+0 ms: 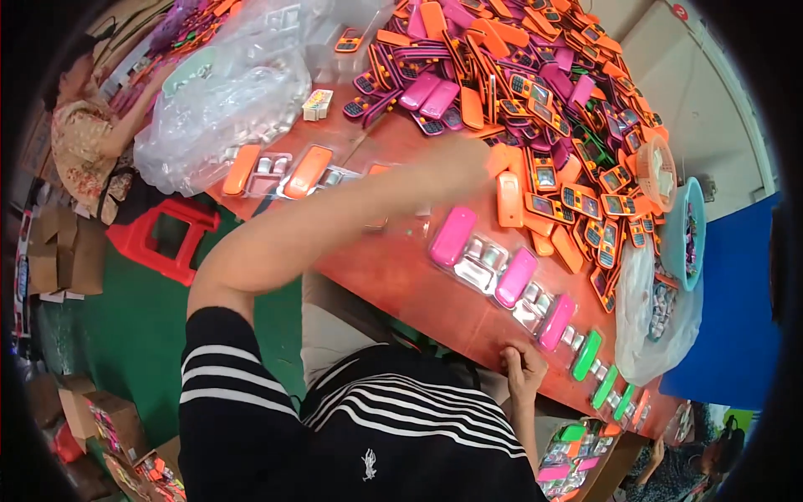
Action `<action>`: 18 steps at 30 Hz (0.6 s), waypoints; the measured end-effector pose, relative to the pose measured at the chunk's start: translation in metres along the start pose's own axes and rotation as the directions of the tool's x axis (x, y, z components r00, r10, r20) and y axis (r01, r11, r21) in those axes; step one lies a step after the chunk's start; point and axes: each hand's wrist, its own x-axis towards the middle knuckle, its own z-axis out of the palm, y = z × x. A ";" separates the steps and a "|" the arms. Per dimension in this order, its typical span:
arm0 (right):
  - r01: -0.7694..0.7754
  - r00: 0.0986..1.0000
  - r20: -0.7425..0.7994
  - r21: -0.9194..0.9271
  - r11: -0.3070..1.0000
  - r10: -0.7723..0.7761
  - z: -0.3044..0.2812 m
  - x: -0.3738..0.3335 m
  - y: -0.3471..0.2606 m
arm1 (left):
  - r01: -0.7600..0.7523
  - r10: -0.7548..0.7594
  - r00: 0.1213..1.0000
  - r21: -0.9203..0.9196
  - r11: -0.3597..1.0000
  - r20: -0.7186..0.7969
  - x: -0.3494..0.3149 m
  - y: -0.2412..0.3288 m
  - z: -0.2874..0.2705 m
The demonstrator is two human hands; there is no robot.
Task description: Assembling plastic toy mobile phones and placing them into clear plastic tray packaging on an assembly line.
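Observation:
My left arm reaches across the red table, and my left hand (462, 170) is smeared by motion at the near side of a large heap of toy mobile phones (535, 109). Orange phones (508, 199) lie closest to it; its fingers cannot be made out. My right hand (524, 368) is closed in a loose fist at the table's near edge, with nothing showing in it. Beside it runs a row of clear plastic trays holding a pink phone (555, 322), a green phone (587, 356) and silvery pieces (476, 263). Further trays with orange phones (308, 171) continue at the left, partly behind my arm.
Clear plastic bags (226, 109) cover the table's far left, near a small stack of cards (317, 105). A peach basket (656, 173) and a light blue basin (691, 234) stand right. A red stool (167, 238) is on the green floor, near another person (88, 134).

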 end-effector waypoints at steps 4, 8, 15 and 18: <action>-0.030 0.999 0.030 -0.028 0.999 0.031 0.001 0.004 0.000 | 0.467 -0.298 0.870 0.463 0.753 -0.393 -0.041 -0.145 -0.080; -0.056 0.998 0.021 -0.039 0.998 0.057 0.001 0.005 -0.001 | 0.768 -0.637 0.640 0.338 0.543 -0.430 -0.049 -0.205 -0.099; -0.035 0.999 0.004 -0.121 0.992 0.036 0.004 0.005 -0.003 | 0.854 -0.785 0.516 0.277 0.440 -0.344 -0.037 -0.208 -0.111; -0.032 0.999 0.018 -0.151 0.988 0.035 0.004 0.005 -0.006 | 0.871 -0.819 0.485 0.253 0.422 -0.306 -0.034 -0.226 -0.113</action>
